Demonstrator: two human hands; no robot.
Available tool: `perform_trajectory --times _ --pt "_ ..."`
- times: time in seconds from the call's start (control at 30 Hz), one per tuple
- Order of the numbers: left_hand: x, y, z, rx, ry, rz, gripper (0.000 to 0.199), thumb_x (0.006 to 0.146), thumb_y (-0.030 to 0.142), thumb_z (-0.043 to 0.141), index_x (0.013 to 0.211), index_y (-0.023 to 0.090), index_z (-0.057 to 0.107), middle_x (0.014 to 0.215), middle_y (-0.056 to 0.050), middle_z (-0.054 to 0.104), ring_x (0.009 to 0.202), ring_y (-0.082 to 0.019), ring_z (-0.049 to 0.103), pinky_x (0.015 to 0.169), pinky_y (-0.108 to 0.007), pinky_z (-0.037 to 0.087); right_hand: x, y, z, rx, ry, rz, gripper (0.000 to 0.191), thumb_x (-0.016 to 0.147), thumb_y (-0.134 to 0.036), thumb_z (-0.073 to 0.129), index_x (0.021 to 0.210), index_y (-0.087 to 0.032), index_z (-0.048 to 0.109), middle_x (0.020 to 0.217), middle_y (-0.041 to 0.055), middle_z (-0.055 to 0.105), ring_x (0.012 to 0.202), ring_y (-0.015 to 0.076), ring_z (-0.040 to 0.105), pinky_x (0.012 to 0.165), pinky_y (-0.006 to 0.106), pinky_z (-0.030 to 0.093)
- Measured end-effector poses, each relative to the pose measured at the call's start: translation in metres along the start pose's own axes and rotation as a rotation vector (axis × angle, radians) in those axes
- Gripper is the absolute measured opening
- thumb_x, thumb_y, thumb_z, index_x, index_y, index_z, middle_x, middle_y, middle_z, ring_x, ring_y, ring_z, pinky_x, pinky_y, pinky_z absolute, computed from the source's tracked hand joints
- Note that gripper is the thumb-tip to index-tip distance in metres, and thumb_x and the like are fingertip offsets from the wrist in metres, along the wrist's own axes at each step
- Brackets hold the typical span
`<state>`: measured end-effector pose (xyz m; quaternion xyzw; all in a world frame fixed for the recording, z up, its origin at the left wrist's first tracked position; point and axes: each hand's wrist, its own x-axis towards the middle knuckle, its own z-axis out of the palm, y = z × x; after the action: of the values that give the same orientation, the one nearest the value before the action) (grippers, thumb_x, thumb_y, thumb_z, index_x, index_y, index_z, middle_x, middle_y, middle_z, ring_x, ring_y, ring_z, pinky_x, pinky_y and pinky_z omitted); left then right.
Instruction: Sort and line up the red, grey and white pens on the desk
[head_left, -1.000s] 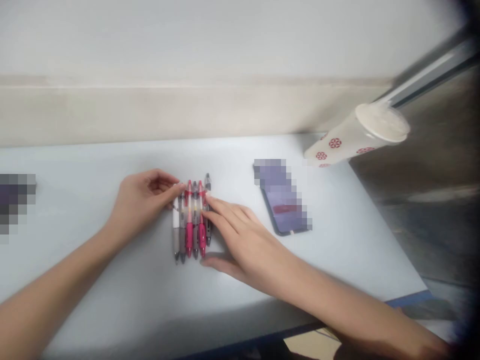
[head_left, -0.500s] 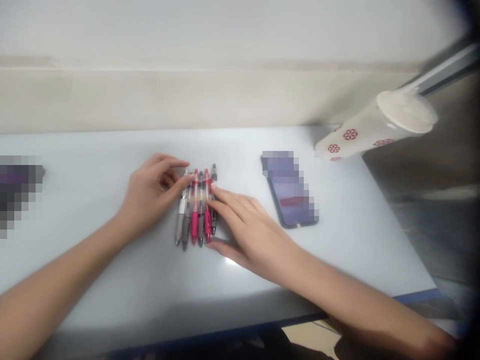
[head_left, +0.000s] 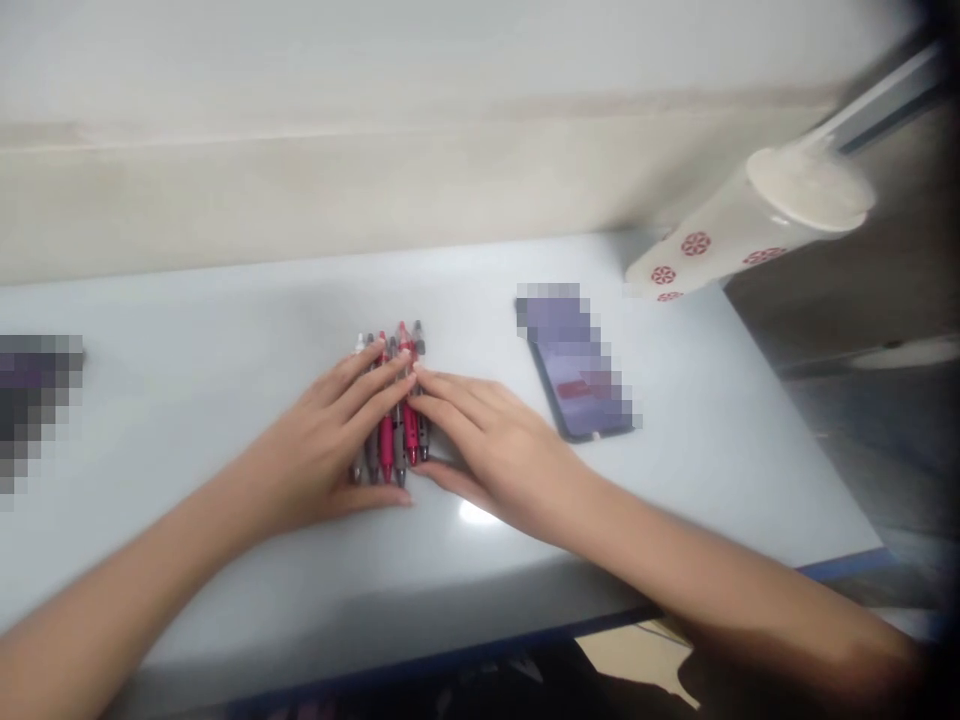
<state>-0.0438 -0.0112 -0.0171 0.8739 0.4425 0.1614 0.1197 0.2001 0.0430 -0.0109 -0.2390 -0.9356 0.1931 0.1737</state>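
Loose grip on both sides here: the left hand (head_left: 326, 430) is spread flat over a row of click pens (head_left: 391, 445), fingers fanned across the upper barrels and thumb down by the tips, not closed around any of them. Right hand (head_left: 510, 440) is kind of cupped against the 3 o'clock edge of the row, fingertips at the barrels, thumb near the lower end, wide gap between. Can't tell how hard either one is pressing.

Pens are right at the middle of my clock, side by side on the white table (head_left: 225, 340), clicker ends towards 12. Looks like six: a pale one at the 9 o'clock end, then grey and pink taking turns, and a dark-topped one at the 3 o'clock end.

Only container around is the drink cup (head_left: 716, 240) out at 2 o'clock by the table corner, white with red flower prints. Its top is pale and blurry, so no idea if that's a lid or the drink, and the walls hide whatever's inside.

Smartphone (head_left: 581, 365) lies at 3 o'clock, between right hand and cup. Some pixelated dark thing (head_left: 34, 385) sits way off at 9, and the wall (head_left: 375, 190) is at 12.
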Motion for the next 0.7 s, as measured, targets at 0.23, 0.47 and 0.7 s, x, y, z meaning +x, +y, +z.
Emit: perform_trajectory --times 0.23,0.47,0.7 --pt "0.003 -0.003 -0.002 -0.009 0.065 -0.026 0.074 0.100 0.049 0.063 0.162 0.021 0.033 0.160 -0.016 0.049 0.154 -0.032 0.039 0.126 -0.057 0.035 0.000 0.001 0.007 0.050 0.046 -0.026 0.041 0.103 -0.029 0.059 0.139 -0.009 0.060 0.153 0.0198 0.053 0.146 0.0280 0.051 0.120 0.047 0.049" --pt "0.004 -0.012 -0.003 -0.015 0.048 0.004 0.065 0.100 0.044 0.064 0.156 0.021 0.040 0.159 -0.015 0.051 0.154 -0.030 0.039 0.127 -0.058 0.033 0.002 0.006 0.009 0.095 0.061 -0.015 0.041 0.102 -0.031 0.062 0.140 -0.014 0.058 0.150 0.0170 0.056 0.142 0.0268 0.055 0.117 0.047 0.052" --pt "0.005 -0.010 -0.004 -0.036 0.081 0.003 0.064 0.099 0.045 0.066 0.153 0.019 0.042 0.158 -0.019 0.050 0.153 -0.033 0.039 0.126 -0.061 0.033 0.006 0.002 0.022 0.053 0.159 -0.038 0.031 0.105 -0.027 0.056 0.131 -0.013 0.063 0.144 0.0182 0.060 0.138 0.0281 0.058 0.112 0.048 0.056"
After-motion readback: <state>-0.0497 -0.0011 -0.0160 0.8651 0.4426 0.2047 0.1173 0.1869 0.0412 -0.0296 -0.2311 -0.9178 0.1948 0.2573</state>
